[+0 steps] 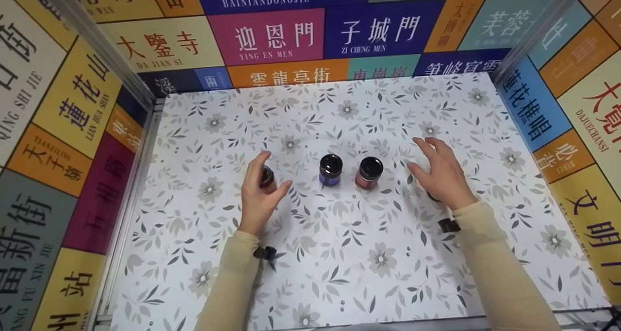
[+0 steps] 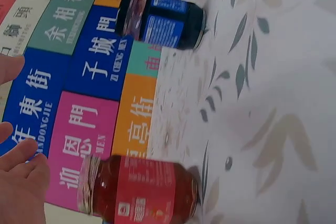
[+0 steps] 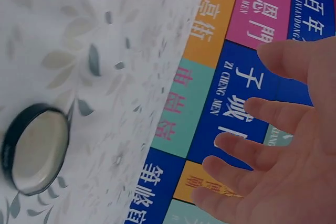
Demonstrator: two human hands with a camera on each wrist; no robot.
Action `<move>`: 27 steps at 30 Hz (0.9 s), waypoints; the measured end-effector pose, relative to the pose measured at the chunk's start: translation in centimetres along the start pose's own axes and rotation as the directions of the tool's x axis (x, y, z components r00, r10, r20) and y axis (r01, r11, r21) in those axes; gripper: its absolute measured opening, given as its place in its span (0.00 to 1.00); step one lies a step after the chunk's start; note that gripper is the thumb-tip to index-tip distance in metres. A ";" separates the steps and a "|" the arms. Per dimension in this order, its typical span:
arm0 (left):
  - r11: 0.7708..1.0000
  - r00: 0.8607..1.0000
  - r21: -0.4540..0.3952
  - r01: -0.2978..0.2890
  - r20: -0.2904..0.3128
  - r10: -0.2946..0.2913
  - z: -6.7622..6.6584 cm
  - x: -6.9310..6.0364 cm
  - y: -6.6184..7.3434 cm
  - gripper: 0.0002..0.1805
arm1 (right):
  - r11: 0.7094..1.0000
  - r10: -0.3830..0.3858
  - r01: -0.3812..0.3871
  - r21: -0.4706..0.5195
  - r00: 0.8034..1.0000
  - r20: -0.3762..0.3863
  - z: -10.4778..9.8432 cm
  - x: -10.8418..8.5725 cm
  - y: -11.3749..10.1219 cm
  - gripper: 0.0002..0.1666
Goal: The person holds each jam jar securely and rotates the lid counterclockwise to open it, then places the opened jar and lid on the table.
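Nearest, at the bottom of the head view, pale sleeves (image 1: pixel 504 263) stretch over the white flowery table (image 1: pixel 339 282). The left hand (image 1: pixel 254 195) is left of the middle. Its thumb and fingers are spread around a red jar (image 2: pixel 147 190) but hold nothing; maybe they curve like that to fit its round side. The right hand (image 1: pixel 442 175), right of the middle, has its fingers spread and is empty too. Below it on the table lies a lid (image 3: pixel 39 150), upside down, perhaps so its inside stays clean. In the middle stand a blue jar (image 1: pixel 331 171) and a second red jar (image 1: pixel 369 172), both upright with black lids, likely steady on their flat bottoms. Behind them is a bright wall of signs (image 1: pixel 271 35).

The head view nearly hides the loose lid; the right wrist view shows its pale inside. The left wrist view shows the first jar's bare glass rim, and a gap between that jar and the fingers.
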State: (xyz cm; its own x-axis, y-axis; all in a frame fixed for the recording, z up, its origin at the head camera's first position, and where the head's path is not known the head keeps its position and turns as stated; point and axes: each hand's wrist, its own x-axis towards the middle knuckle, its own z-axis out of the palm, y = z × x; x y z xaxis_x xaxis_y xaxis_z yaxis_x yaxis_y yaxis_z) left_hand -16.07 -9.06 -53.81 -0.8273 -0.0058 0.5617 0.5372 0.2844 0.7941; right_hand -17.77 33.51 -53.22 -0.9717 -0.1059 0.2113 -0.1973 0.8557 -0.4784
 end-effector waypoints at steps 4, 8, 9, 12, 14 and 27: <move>0.999 0.999 0.004 0.033 0.036 -0.033 1.4 -0.7 -0.6 0.42 | 0.999 -0.047 0.048 0.023 0.999 -0.027 0.4 0.4 -0.7 0.35; 0.999 0.997 -0.005 0.036 0.069 -0.036 2.8 -1.4 -2.4 0.44 | 0.995 -0.085 0.087 0.040 0.995 -0.046 0.8 0.8 -1.5 0.36; 0.999 0.996 -0.015 0.039 0.078 -0.037 3.1 -1.5 -2.8 0.44 | 0.995 -0.089 0.091 0.042 0.995 -0.047 0.9 0.9 -1.7 0.37; 0.996 0.991 -0.050 0.072 0.117 -0.066 3.9 -1.8 -3.6 0.45 | 0.994 -0.094 0.096 0.053 0.995 -0.046 1.1 1.3 -2.4 0.37; 0.991 0.984 -0.071 0.111 0.151 -0.099 4.5 -2.0 -3.8 0.45 | 0.993 -0.100 0.103 0.066 0.994 -0.045 1.2 1.4 -3.0 0.38; 0.926 0.911 -0.134 0.354 0.273 -0.309 8.3 -2.4 -5.0 0.50 | 0.977 -0.186 0.191 0.097 0.981 -0.058 2.5 1.9 -6.1 0.37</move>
State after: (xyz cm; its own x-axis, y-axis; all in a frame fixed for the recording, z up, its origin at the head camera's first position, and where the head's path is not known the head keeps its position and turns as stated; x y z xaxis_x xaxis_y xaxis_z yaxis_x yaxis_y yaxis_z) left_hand -18.11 -2.52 -61.08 -0.9645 0.1689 0.2030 0.2263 0.1324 0.9650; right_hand -18.72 26.84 -52.05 -0.9087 -0.2341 0.3457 -0.3912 0.7666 -0.5092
